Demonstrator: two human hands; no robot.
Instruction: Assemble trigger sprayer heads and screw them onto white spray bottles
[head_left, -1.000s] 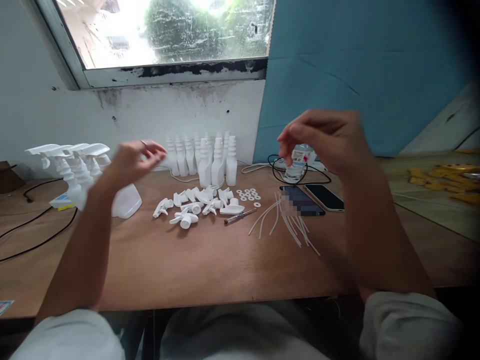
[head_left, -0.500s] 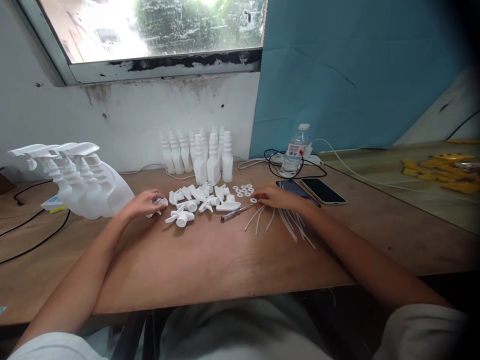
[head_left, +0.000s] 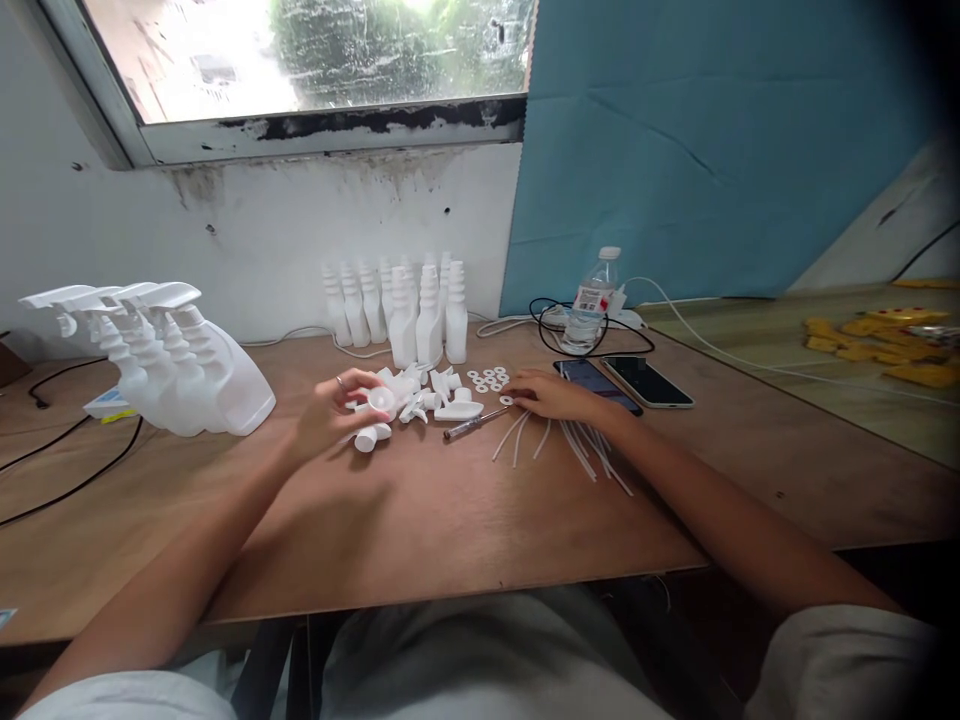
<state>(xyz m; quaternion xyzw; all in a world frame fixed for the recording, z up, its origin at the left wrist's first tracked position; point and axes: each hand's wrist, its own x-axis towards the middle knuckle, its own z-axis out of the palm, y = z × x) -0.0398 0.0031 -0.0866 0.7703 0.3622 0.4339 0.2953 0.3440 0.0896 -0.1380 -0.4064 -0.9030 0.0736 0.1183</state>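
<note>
My left hand (head_left: 337, 408) is closed around a white trigger spray head (head_left: 381, 402), its round cap opening turned toward me. Under and beside it lies a loose pile of similar spray heads (head_left: 459, 409) on the table. My right hand (head_left: 551, 393) rests low over the table, its fingertips pinched at the edge of a white ring washer (head_left: 506, 400). Several more washers (head_left: 487, 379) lie just beyond. Thin white tubes (head_left: 579, 450) stick out from beneath my right hand and forearm. A screwdriver with a clear handle (head_left: 465, 428) lies between my hands.
White bottles (head_left: 429, 325) stand upright by the wall. At the left, several bottles with spray heads (head_left: 187, 370) lean in a row. A water bottle (head_left: 592, 305), two phones (head_left: 646, 382) and cables (head_left: 536, 325) are at the right. Yellow pieces (head_left: 885, 345) lie farther right.
My left hand has lifted the spray head and carried it right, over the pile, turning its opening up. My right hand has stayed by the washer.
</note>
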